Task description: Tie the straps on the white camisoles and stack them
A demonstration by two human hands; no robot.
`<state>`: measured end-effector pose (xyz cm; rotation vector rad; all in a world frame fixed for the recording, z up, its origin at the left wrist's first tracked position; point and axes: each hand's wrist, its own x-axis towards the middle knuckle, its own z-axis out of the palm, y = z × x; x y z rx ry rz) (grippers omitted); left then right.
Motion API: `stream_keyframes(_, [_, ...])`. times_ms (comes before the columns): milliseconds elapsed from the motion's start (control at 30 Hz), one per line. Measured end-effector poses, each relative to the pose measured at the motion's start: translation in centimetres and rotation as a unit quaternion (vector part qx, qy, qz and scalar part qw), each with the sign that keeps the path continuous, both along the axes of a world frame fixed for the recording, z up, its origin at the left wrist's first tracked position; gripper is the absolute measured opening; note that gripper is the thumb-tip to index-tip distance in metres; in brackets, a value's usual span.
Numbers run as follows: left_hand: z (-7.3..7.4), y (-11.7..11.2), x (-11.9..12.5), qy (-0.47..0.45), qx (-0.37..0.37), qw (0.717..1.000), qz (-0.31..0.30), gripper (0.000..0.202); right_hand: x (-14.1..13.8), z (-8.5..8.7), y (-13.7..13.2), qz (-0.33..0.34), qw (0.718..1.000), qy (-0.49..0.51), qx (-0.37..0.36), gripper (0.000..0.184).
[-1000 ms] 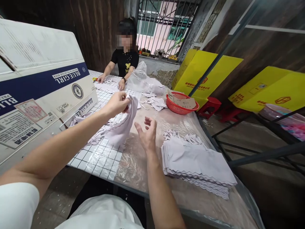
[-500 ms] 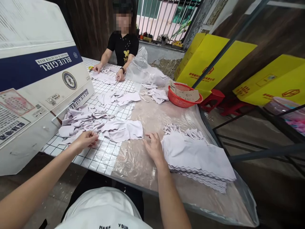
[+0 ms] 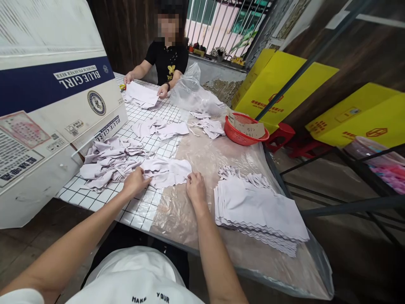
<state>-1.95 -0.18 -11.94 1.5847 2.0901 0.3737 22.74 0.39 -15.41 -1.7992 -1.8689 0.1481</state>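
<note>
A pale lilac fabric piece (image 3: 167, 172) lies nearly flat on the table in front of me. My left hand (image 3: 136, 182) is at its left end, fingers closed on the edge. At the opposite end, my right hand (image 3: 196, 187) pinches the right edge with curled fingers. Just left of this piece, a crumpled heap of the same fabric (image 3: 107, 162) lies beside my left hand. To the right of my right hand, a neat stack of fabric pieces (image 3: 256, 207) with wavy edges rests on the plastic sheet (image 3: 177, 211).
Across the table a co-worker (image 3: 166, 63) holds up another fabric piece (image 3: 142, 93). A big carton (image 3: 57, 114) stands at the left. A red basket (image 3: 245, 133) with cardboard in it sits at the far right edge. Yellow boxes (image 3: 284, 84) and a metal frame (image 3: 344, 205) are beyond.
My left hand has moved right from the heap to the fabric piece. My right hand has shifted left and closed at its right end. The co-worker has lifted a piece.
</note>
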Motion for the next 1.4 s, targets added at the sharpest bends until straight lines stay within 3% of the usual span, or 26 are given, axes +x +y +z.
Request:
stream_keyframes(100, [0.4, -0.5, -0.4, 0.004, 0.027, 1.0, -0.004, 0.014, 1.1, 1.4, -0.7, -0.007, 0.998, 0.051, 0.037, 0.016])
stream_keyframes(200, [1.0, -2.0, -2.0, 0.007, 0.081, 0.997, 0.007, 0.012, 3.1, 2.8, -3.3, -0.034, 0.992, 0.092, 0.077, 0.018])
stream_keyframes(300, [0.8, -4.1, -2.7, 0.0, 0.119, 0.993, -0.01, 0.015, 4.7, 3.1, -6.7, -0.062, 0.992, 0.099, 0.052, 0.021])
stream_keyframes(467, [-1.2, -4.9, 0.7, 0.032, 0.125, 0.986, -0.108, 0.029, 4.8, 2.1, -9.7, -0.089, 0.991, 0.092, -0.025, 0.023])
stream_keyframes(633, [-2.2, -2.5, 2.7, 0.05, 0.122, 0.985, -0.111, 0.009, 4.3, 3.4, -9.7, -0.106, 0.987, 0.117, -0.026, 0.025])
stream_keyframes(733, [-1.2, -2.3, 1.3, 0.0, 0.128, 0.986, -0.106, 0.007, 4.3, 4.4, -10.4, -0.114, 0.986, 0.123, -0.018, 0.024])
stream_keyframes(867, [1.6, -5.0, -2.7, -0.088, 0.18, 0.968, -0.151, 0.01, 5.1, 4.4, -13.0, -0.111, 0.985, 0.127, -0.047, 0.022])
stream_keyframes(933, [2.9, -7.0, -4.9, -0.117, 0.149, 0.961, -0.203, 0.013, 5.8, 4.0, -14.7, -0.089, 0.984, 0.124, -0.094, 0.021])
stream_keyframes(1000, [3.2, -8.7, -6.7, -0.143, 0.062, 0.959, -0.235, 0.016, 6.3, 3.4, -16.5, -0.07, 0.98, 0.118, -0.148, 0.021])
stream_keyframes(1067, [2.6, -9.8, -7.9, -0.155, -0.022, 0.963, -0.22, 0.024, 6.5, 3.1, -17.7, -0.077, 0.975, 0.111, -0.178, 0.023])
stream_keyframes(1133, [1.5, -10.0, -8.2, -0.145, -0.057, 0.974, -0.167, 0.035, 6.0, 2.8, -18.1, -0.105, 0.974, 0.101, -0.171, 0.029])
stream_keyframes(1267, [-0.5, -8.8, -5.6, -0.108, -0.032, 0.992, -0.065, 0.044, 4.3, 2.0, -16.5, -0.143, 0.985, 0.04, -0.093, 0.034])
stream_keyframes(1400, [-0.9, -7.4, -2.1, -0.054, 0.024, 0.996, -0.06, 0.029, 3.5, 0.0, -14.7, -0.157, 0.985, -0.025, -0.061, 0.026])
